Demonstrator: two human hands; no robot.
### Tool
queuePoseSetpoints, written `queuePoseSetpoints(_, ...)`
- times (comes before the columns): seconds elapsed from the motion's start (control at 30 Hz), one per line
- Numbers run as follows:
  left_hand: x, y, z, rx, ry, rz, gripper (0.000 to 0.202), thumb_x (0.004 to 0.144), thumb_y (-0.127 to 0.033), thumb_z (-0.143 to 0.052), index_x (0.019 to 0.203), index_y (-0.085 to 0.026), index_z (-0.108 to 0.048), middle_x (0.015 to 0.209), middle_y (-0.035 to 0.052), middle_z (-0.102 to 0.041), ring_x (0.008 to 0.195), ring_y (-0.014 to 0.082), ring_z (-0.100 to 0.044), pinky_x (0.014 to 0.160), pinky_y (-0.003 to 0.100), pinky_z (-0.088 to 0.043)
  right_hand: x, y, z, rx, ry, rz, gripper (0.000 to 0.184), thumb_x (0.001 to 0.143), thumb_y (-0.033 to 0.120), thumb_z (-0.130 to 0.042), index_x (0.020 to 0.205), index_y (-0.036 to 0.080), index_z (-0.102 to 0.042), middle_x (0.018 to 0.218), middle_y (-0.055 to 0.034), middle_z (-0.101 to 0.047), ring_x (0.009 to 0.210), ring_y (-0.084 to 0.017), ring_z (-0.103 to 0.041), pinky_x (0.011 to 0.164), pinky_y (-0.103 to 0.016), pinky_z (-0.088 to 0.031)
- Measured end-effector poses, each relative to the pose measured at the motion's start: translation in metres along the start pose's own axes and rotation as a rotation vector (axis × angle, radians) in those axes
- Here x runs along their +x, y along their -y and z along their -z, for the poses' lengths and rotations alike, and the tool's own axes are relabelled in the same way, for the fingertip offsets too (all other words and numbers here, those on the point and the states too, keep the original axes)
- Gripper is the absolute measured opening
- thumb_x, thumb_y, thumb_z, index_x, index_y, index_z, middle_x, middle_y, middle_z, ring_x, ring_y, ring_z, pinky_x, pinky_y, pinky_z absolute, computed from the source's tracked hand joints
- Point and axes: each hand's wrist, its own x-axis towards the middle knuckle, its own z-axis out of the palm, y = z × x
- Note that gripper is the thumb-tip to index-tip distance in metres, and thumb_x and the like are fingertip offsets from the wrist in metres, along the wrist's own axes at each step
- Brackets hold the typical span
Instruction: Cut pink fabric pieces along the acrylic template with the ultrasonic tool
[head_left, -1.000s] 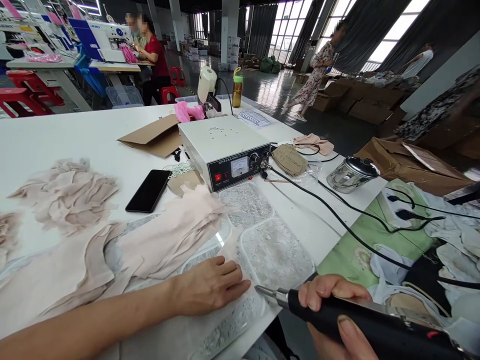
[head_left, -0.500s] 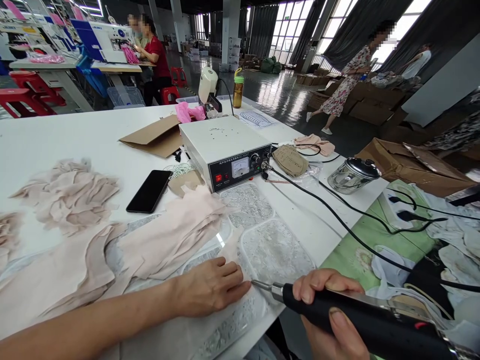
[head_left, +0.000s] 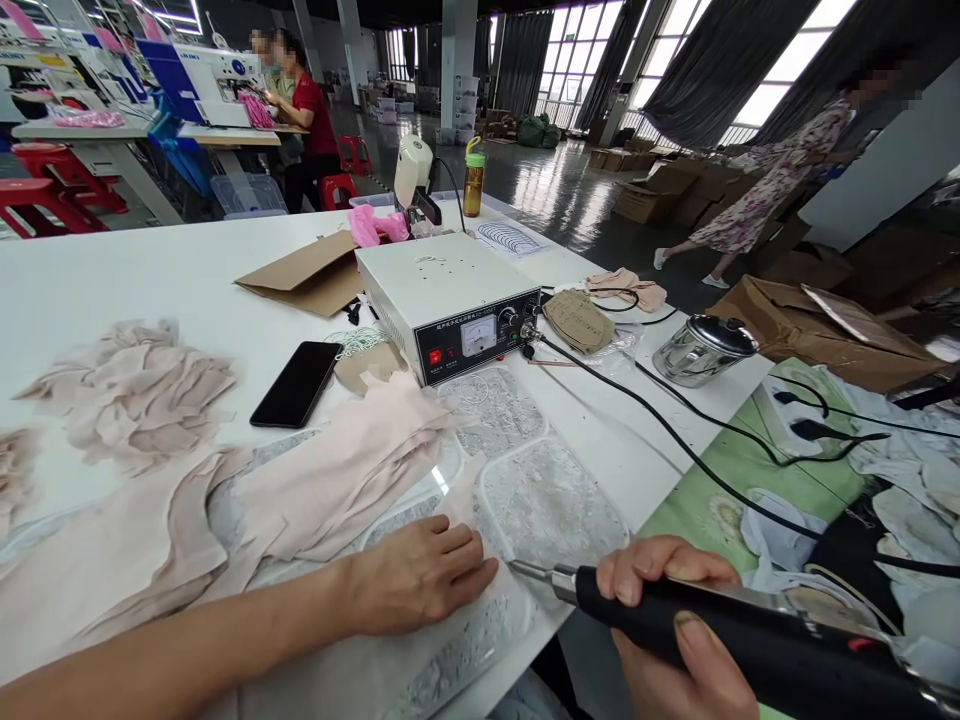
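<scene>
While my right hand (head_left: 675,640) grips the black cutting tool (head_left: 750,650), fingers wrapped shut around it, my left hand (head_left: 420,575) lies flat, pinning the beige cloth (head_left: 337,480) beside the tip; looks like trimming, next needing steady guidance. Beyond sits the control box (head_left: 450,300).

Two bare forearms without sleeves, watch or rings: left hand (head_left: 420,577) with short unpainted nails, right hand (head_left: 675,640) likewise bare, its thumbnail trimmed short and plain, no glove on either.
</scene>
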Motion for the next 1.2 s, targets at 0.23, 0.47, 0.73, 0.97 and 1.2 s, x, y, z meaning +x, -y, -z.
queuePoseSetpoints(0.23,0.001,0.000,0.003,0.009,-0.022,-0.005,0.021,0.097,-0.007,-0.043,0.113,-0.005,-0.055,0.089,0.0112,-0.062,0.073,0.0174,-0.057,0.059,0.029,-0.044,-0.006,0.002,0.001,0.002,0.012,-0.012,0.012,0.082,0.031,-0.057,0.085,0.021,-0.052,0.075,0.0007,-0.047,0.057,-0.011,-0.051,0.049,-0.029,-0.049)
queuePoseSetpoints(0.47,-0.007,0.005,0.001,0.036,0.002,0.016,0.029,0.097,-0.005,-0.035,0.114,-0.003,-0.059,0.105,0.0174,-0.064,0.079,0.0197,-0.058,0.062,0.032,-0.047,-0.007,0.000,0.002,0.005,0.018,-0.026,0.011,0.082,0.030,-0.057,0.086,0.021,-0.052,0.075,0.0007,-0.048,0.058,-0.012,-0.053,0.050,-0.029,-0.050)
queuePoseSetpoints(0.73,-0.013,0.005,0.000,0.025,0.027,0.038,0.032,0.096,-0.005,-0.035,0.119,-0.001,-0.059,0.115,0.0191,-0.063,0.087,0.0230,-0.059,0.065,0.034,-0.047,-0.003,0.000,-0.001,0.009,0.033,-0.030,0.012,0.084,0.032,-0.060,0.086,0.021,-0.055,0.075,0.0004,-0.049,0.057,-0.011,-0.053,0.049,-0.028,-0.050)
queuePoseSetpoints(0.97,-0.015,0.002,-0.002,0.033,0.060,0.065,0.034,0.098,-0.007,-0.033,0.122,-0.003,-0.058,0.118,0.0186,-0.062,0.088,0.0223,-0.058,0.067,0.033,-0.046,-0.001,-0.005,-0.011,-0.007,0.022,-0.026,0.014,0.082,0.032,-0.060,0.084,0.021,-0.051,0.074,0.0015,-0.048,0.056,-0.011,-0.051,0.050,-0.030,-0.050)
queuePoseSetpoints(1.2,-0.015,0.002,-0.001,0.012,0.073,0.079,0.034,0.099,-0.008,-0.033,0.122,-0.002,-0.057,0.118,0.0181,-0.062,0.086,0.0215,-0.057,0.065,0.032,-0.045,0.001,-0.011,-0.016,-0.024,0.040,-0.028,0.014,0.081,0.032,-0.060,0.084,0.021,-0.050,0.074,0.0016,-0.048,0.058,-0.011,-0.052,0.052,-0.030,-0.050)
